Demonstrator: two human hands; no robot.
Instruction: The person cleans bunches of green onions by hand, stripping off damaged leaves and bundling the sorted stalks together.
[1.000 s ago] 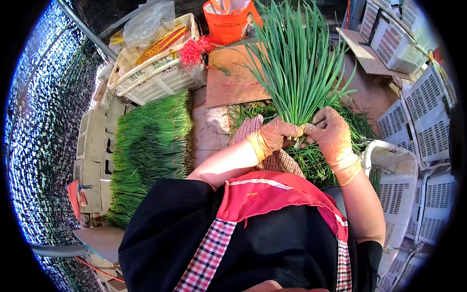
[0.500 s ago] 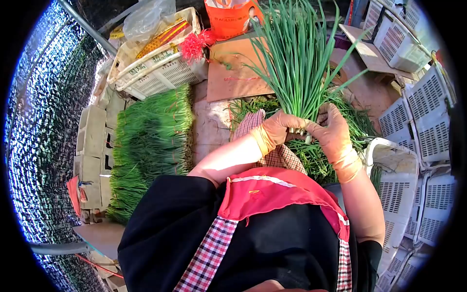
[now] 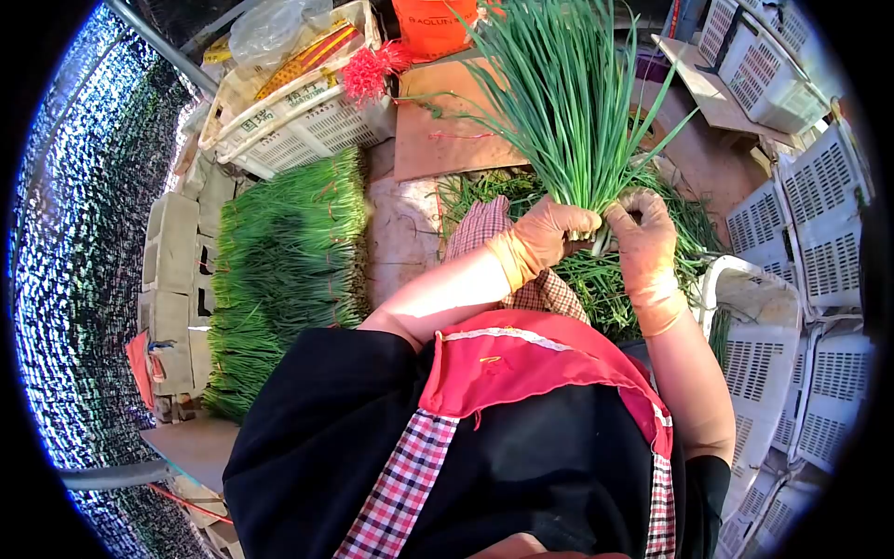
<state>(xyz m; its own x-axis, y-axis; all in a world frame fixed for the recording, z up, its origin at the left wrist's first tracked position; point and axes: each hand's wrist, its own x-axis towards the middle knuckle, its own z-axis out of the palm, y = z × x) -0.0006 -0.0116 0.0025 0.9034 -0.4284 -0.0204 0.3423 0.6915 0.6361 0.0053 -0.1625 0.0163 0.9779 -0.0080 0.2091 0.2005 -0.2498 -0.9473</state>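
Observation:
A thick bunch of long green chives (image 3: 573,112) fans away from me, its pale root ends toward my body. My left hand (image 3: 549,233), in an orange glove, is closed round the bunch near its base, thumb across the stalks. On the other side my right hand (image 3: 643,233), gloved alike, has its bent fingers closed at the base, beside a few whitish stalk ends. Exactly what the right fingertips pinch is partly hidden, but they are on the chives. Under both hands lies a heap of loose green leaves (image 3: 605,293), next to a checked cloth (image 3: 480,228).
Tied chive bundles (image 3: 289,270) are stacked at the left by concrete blocks (image 3: 172,242). Behind them stands a white crate (image 3: 317,130) with red ties (image 3: 372,73). A cardboard sheet (image 3: 447,126) and an orange bag (image 3: 433,33) are ahead. White crates (image 3: 819,214) line the right.
My hands have drawn slightly apart at the base of the bunch, and my right fingers have shifted along the stalk ends. The left hand keeps its hold.

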